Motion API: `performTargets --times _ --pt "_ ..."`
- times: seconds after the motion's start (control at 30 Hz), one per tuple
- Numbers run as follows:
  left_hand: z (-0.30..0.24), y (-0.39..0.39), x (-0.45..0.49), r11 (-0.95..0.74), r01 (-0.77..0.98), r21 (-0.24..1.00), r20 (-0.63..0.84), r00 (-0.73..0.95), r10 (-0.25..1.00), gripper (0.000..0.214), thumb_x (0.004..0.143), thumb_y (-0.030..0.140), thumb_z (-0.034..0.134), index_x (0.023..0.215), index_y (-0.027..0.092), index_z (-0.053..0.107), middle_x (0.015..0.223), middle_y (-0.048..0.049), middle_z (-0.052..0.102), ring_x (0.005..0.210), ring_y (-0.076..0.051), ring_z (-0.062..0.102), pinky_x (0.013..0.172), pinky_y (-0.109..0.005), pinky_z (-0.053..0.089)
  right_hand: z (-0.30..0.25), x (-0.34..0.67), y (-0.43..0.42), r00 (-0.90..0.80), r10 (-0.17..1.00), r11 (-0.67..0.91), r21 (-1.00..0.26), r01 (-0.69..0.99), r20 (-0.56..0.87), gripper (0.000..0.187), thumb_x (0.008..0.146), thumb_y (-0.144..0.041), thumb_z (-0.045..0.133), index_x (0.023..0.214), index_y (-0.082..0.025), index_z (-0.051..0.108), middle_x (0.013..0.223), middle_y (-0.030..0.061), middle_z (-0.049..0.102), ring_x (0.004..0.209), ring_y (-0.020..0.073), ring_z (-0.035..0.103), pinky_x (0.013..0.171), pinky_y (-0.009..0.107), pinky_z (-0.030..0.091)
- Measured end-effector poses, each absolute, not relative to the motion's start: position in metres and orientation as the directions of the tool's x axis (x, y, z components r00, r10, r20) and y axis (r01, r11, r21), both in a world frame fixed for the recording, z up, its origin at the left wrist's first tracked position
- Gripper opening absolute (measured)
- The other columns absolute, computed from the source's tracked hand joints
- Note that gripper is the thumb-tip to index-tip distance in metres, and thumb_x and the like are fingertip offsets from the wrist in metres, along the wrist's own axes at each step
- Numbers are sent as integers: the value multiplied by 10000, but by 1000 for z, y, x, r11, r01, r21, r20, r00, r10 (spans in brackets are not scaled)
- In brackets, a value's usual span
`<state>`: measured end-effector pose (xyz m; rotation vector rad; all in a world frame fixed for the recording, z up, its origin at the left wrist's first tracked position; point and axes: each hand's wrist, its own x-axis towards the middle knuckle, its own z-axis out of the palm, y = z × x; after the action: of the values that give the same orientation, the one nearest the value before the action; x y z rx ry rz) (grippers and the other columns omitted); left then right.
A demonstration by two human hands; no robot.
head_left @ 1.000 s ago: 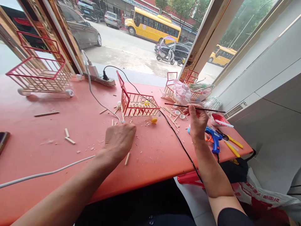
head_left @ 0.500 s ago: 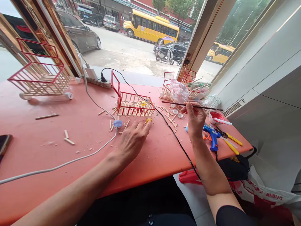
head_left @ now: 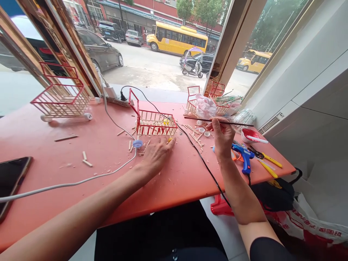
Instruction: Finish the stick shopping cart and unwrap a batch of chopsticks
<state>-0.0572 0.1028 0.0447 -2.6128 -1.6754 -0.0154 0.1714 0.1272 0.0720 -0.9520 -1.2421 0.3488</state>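
My left hand (head_left: 156,155) lies on the orange table (head_left: 176,177), fingers stretched toward a small yellow cap (head_left: 169,139) just in front of a red-and-wood stick cart (head_left: 153,121); its fingertips touch or cover the cap. A light blue cap (head_left: 137,144) sits to the left of that hand. My right hand (head_left: 223,136) is raised over the table, pinched on a thin dark brush (head_left: 217,121) that runs level from left to right.
A second stick cart (head_left: 61,98) stands at the back left, more carts and a plastic bag (head_left: 205,105) at the back right. A blue glue gun (head_left: 244,156), yellow-handled pliers (head_left: 268,159), a red paint dish (head_left: 250,136), a phone (head_left: 12,181), cables and loose sticks lie about.
My left hand has left the blue cap and reached right to the yellow cap by the cart. The right hand stays up with the brush. The view has shifted slightly.
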Motion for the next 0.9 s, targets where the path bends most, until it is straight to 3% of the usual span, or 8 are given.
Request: performTargets --times 0.1,0.43,0.6,0.77,0.9 --pt "43 107 -55 -441 897 -20 24 441 897 477 1064 94 395 1454 200 649 1290 -188 722 1162 -295 690 951 -413 567 72 170 127 328 695 600 -768 226 639 374 943 -593 771 925 -223 726 702 -14 762 632 151 715 675 305 605" --pt "27 98 -70 -468 883 11 138 463 876 458 1020 22 442 1319 188 748 1180 -181 727 1146 -332 669 959 -451 566 74 170 127 338 712 582 -787 206 615 442 917 -665 774 915 -225 725 694 -16 761 637 154 726 695 311 616" --pt "2 82 -96 -584 806 92 261 547 796 509 976 -27 457 1313 214 754 1186 -166 723 1086 -313 658 899 -424 576 74 169 126 333 712 591 -784 192 618 442 902 -659 794 903 -222 729 694 -16 765 629 152 728 682 303 612" --pt "-19 66 -123 -664 745 62 397 592 701 516 1011 -6 421 1327 226 757 1185 -149 745 1028 -304 671 865 -425 585 73 168 126 320 719 585 -786 201 617 442 905 -659 790 907 -222 720 690 -18 759 636 148 727 684 297 609" --pt "-17 54 -141 -730 681 62 477 622 621 433 1058 56 454 1329 226 745 1241 -138 760 1138 -301 676 934 -422 595 72 167 126 313 717 593 -781 196 623 435 909 -651 789 908 -221 722 688 -22 754 622 142 713 675 293 605"
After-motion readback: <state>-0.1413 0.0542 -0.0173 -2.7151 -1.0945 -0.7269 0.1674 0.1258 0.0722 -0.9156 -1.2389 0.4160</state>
